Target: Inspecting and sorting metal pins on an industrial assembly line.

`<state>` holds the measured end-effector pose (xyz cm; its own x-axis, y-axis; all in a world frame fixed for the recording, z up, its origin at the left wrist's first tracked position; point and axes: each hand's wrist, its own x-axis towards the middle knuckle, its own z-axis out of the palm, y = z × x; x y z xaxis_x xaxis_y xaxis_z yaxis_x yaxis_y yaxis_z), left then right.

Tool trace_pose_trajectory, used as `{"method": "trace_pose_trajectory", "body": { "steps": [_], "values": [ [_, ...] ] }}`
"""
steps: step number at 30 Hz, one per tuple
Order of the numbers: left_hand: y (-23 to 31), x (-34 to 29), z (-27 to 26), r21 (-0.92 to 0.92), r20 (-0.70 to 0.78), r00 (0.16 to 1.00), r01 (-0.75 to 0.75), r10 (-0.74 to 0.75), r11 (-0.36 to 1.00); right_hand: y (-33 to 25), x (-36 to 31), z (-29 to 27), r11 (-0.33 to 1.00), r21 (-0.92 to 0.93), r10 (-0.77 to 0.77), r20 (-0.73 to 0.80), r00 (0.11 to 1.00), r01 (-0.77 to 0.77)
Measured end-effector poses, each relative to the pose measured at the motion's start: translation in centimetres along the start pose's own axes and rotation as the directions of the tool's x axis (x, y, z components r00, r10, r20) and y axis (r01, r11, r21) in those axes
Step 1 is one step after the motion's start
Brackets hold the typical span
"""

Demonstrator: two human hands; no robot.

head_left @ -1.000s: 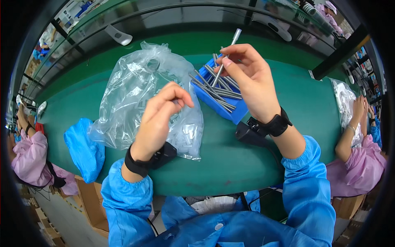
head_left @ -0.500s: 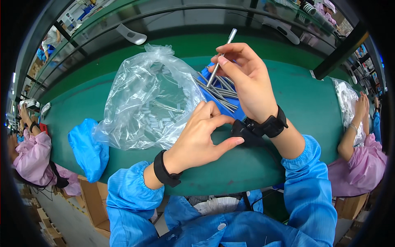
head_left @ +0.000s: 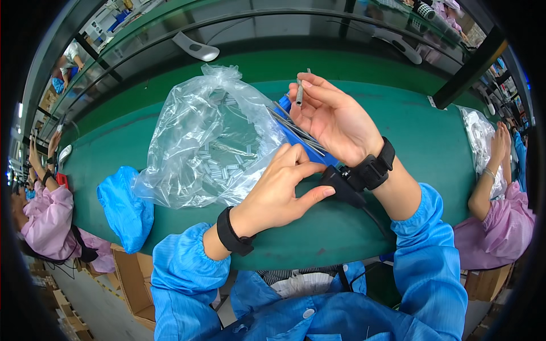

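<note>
My right hand (head_left: 344,122) is raised over the blue tray, its thumb and fingers pinching a metal rod (head_left: 299,94). The rod's near end looks like a hollow sleeve and tips down toward me; its far part is mostly hidden by the fingers. Lower and to the left, my left hand (head_left: 276,190) hovers by the bag's right edge, thumb and index finger apart, the other fingers curled. Nothing shows in it. A clear plastic bag (head_left: 187,136) holds many small metal sleeves (head_left: 219,170). Several threaded rods (head_left: 298,133) lie in the blue tray (head_left: 311,152), partly covered by my right hand.
A blue cloth bundle (head_left: 125,207) lies left of the bag on the green table (head_left: 318,244). A black device with a cable (head_left: 344,187) sits below my right wrist. Co-workers in pink sleeves (head_left: 48,213) sit at both sides. A black post (head_left: 469,71) rises at the right.
The rod in my right hand has turned: its sleeve end pointed up and away before and now tips down toward me. My right hand has rolled to show its palm. The left stays nearly still.
</note>
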<state>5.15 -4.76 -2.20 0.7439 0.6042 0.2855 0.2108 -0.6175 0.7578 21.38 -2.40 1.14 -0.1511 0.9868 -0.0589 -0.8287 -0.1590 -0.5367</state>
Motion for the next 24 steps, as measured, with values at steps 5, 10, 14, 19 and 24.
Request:
{"method": "trace_pose_trajectory", "body": {
  "steps": [5,10,14,19,24],
  "values": [
    [-0.2,0.3,0.2,-0.002,-0.008,1.000,-0.026,0.026,1.000,-0.2,-0.1,0.5,0.991,0.130,0.031,0.019,0.999,-0.033],
    [0.3,0.6,-0.7,-0.024,0.028,0.999,-0.016,0.017,1.000,-0.4,-0.1,0.0,0.998,0.066,-0.020,0.026,0.999,0.018],
    [-0.6,0.1,-1.8,-0.548,-0.077,0.987,0.075,-0.139,0.833,-1.3,-0.7,0.6,0.879,-0.440,-0.160,0.096,0.982,0.187],
    [-2.1,0.3,-4.7,-0.729,-0.018,0.957,0.185,-0.288,0.659,-2.1,-1.7,0.1,0.604,-0.739,-0.211,0.215,0.954,0.300],
    [-3.1,0.4,-5.0,-0.681,-0.080,0.957,0.152,-0.279,0.716,-1.9,-1.9,-0.1,0.601,-0.759,-0.147,0.203,0.968,0.251]
  ]
}}
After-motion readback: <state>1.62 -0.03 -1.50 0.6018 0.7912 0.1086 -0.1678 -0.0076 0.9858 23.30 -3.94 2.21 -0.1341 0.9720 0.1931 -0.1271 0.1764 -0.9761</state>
